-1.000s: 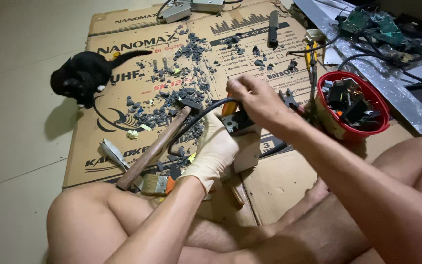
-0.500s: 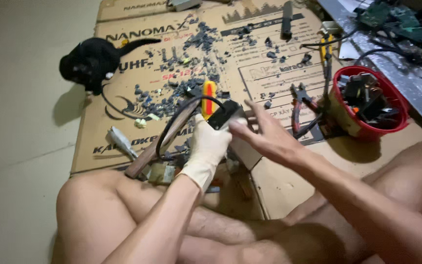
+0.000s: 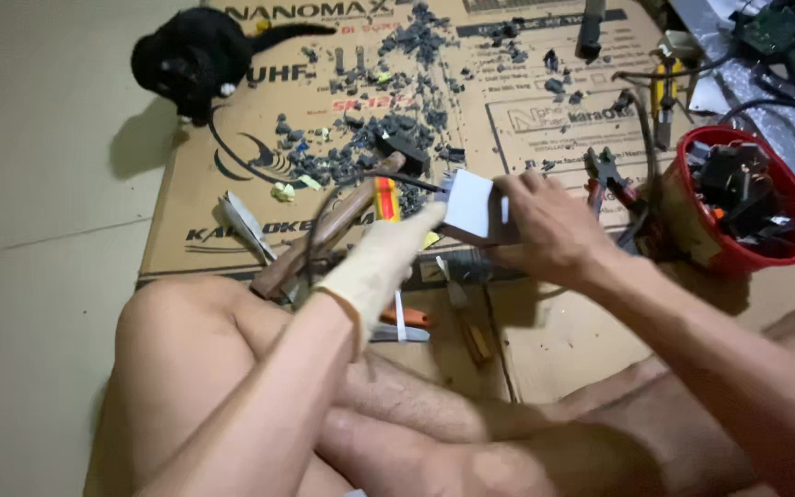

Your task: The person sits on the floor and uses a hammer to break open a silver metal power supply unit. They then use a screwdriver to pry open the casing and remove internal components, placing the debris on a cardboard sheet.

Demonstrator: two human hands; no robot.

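Your right hand (image 3: 554, 230) has its fingers (image 3: 519, 184) clenched on a small white block (image 3: 468, 204), gripping its right side, thumb underneath. Your gloved left hand (image 3: 388, 258) meets the block from the lower left, its fingertips touching the block's near corner; whether they pinch it or only steady it, you cannot tell from here. The block is held above the cardboard (image 3: 554, 340), between your two hands, one pale flat face turned up towards you. It looks nearly square, so no clear long axis shows. A thin dark wire (image 3: 407, 179) runs from its left edge out to the left.

Just beyond the glove lies a hammer (image 3: 324, 235), its wooden handle running from lower left to upper right, the dark head near the block. A yellow-and-red tool handle (image 3: 385, 198) lies beside it. Under your left wrist sits an orange-handled tool (image 3: 407, 317).

Further out, dark scraps (image 3: 370, 156) are scattered over the cardboard. Red-handled pliers (image 3: 604, 175) lie just right of your right hand, and a red bowl (image 3: 784, 248) full of dark parts stands beyond them. A black cat (image 3: 186, 60) sits at the far left corner of the cardboard.
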